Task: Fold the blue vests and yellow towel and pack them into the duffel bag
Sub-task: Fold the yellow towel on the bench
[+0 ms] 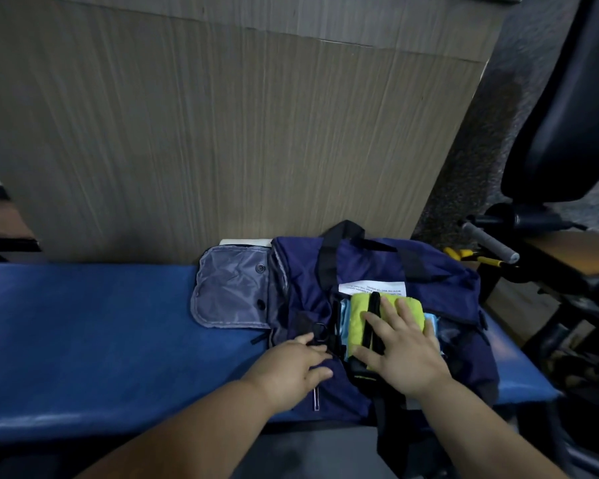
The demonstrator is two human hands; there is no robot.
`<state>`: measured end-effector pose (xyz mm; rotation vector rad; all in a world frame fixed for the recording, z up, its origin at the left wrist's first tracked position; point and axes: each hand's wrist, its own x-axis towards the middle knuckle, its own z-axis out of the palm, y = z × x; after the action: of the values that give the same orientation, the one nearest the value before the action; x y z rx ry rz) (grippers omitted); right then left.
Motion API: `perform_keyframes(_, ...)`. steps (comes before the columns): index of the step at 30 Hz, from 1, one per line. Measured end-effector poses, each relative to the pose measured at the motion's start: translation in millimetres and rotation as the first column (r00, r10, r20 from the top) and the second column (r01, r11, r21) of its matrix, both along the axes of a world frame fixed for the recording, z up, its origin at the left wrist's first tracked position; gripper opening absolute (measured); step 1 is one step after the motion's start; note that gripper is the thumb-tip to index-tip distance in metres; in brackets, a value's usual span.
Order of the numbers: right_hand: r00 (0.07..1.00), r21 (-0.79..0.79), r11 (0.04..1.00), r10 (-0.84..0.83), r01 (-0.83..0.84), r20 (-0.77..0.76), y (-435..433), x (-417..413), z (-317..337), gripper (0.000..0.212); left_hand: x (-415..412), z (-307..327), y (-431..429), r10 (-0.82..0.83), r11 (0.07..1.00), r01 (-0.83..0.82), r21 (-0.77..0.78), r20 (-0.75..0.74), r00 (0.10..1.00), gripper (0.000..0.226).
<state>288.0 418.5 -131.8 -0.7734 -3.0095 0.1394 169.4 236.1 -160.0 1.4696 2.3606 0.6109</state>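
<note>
We had the navy nylon duffel bag (440, 267) lying open on the blue padded bench (101, 323), its grey lining flap (229, 292) thrown back to the left. The folded yellow terry towel (358, 323) sat in the mouth of the bag, on top of the pale blue vests (431, 321), of which only thin edges showed on either side. A black webbing strap (374, 305) lay across the towel.

Our right hand (405, 354) rested flat on the towel. Its grip was wide, with fingers spread and closed on nothing. Our left hand (291, 368) lay on the bag's near left edge by the black strap hardware. Its grip was loose, and we could see nothing pinched in it.

We judged all of it light and soft. The towel looked plush and springy, likely to puff back up unless pressed with a broad palm. The vests looked thin and slick, apt to slide and unfold, so the whole stack was best pressed down flat. The bag's shell was limp and crinkled and held no shape, so we judged the rim of the opening the place to steady it.
</note>
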Motion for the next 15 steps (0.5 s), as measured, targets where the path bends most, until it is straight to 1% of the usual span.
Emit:
perform_keyframes(2,1.000,0.018,1.000,0.002,-0.002,0.003,-1,2,1,0.075,3,3,0,-0.004,0.998,0.005,0.062,-0.021,1.000,0.038)
perform_keyframes(4,1.000,0.018,1.000,0.011,-0.011,0.013,-4,4,3,0.069,6,6,-2,0.005,0.987,-0.005,0.159,0.002,1.000,0.034)
perform_keyframes(8,0.999,0.006,1.000,0.028,-0.029,0.034,-16,10,5,0.062,13,11,-9,-0.027,0.939,0.014,0.344,0.032,0.999,0.029)
perform_keyframes(11,0.998,-0.018,1.000,0.019,-0.018,0.055,-23,14,6,0.063,17,15,-15,-0.042,0.922,0.029,0.385,0.025,0.999,0.030)
perform_keyframes(15,0.995,-0.044,0.999,-0.016,0.020,0.096,-20,11,7,0.074,23,21,-24,-0.079,0.887,0.060,0.458,0.024,0.997,0.043)
